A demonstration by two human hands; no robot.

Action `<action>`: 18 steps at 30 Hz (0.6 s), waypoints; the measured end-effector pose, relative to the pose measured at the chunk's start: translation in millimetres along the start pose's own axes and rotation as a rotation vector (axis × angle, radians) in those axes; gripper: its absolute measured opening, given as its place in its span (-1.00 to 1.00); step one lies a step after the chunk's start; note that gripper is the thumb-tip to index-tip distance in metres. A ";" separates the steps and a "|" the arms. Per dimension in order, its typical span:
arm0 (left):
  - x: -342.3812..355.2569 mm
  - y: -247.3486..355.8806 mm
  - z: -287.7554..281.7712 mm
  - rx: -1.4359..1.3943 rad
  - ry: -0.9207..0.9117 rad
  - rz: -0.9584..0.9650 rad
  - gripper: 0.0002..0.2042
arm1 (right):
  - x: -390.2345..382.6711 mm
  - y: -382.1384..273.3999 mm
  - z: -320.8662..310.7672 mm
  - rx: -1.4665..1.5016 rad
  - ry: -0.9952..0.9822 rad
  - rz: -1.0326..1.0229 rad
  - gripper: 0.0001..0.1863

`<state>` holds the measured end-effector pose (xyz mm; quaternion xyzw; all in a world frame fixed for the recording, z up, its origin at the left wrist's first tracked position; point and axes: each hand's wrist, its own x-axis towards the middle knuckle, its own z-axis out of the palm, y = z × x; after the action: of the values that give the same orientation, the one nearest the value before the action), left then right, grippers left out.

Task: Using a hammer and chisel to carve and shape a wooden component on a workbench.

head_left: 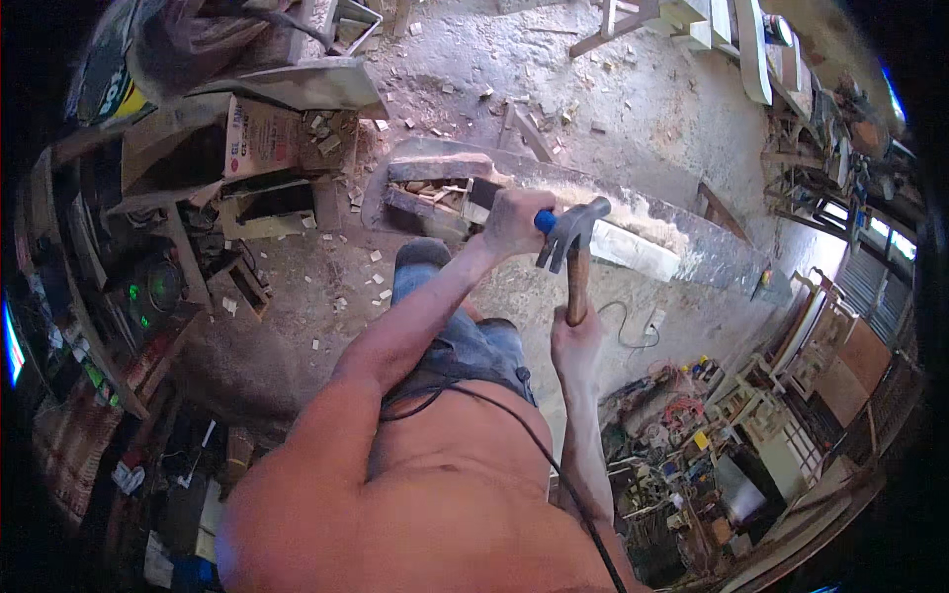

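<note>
My left hand (516, 223) is closed around a blue-handled chisel (544, 220); only the handle's end shows, and the hand hides its blade. In my right hand (576, 334) is the wooden handle of a claw hammer (577, 229), gripped near its lower end. The hammer's metal head is beside the blue handle end; I cannot tell whether they touch. Under both hands runs a long narrow bench (727, 262) strewn with sawdust. A pale wood piece (638, 249) lies along it to the right. Darker wood blocks (440, 168) and chips lie at its left end.
Small wood offcuts litter the concrete floor (445, 74). A cardboard box (262, 138) and boards crowd the left. Tools and clutter (682, 465) are heaped at lower right, with wooden frames (840, 366) beyond. A black cable (514, 415) crosses my torso.
</note>
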<state>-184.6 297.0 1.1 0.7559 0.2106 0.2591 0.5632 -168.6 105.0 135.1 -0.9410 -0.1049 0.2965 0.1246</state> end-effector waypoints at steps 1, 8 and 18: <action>0.8 -2.9 -4.4 0.021 -0.033 0.006 -0.86 | 0.2 -8.2 -10.9 0.038 0.039 -0.001 -0.75; 11.1 6.0 11.1 -0.029 -0.063 -0.080 -0.85 | 6.6 34.7 -3.4 0.056 0.099 -0.172 -0.57; 26.9 48.2 31.7 0.327 -0.206 -0.294 -0.84 | 14.7 129.4 -115.4 0.365 0.040 0.057 -0.73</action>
<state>-142.6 276.5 44.2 0.8207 0.2989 0.0580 0.4834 -73.4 -33.3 180.3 -0.9111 -0.0201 0.2953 0.2869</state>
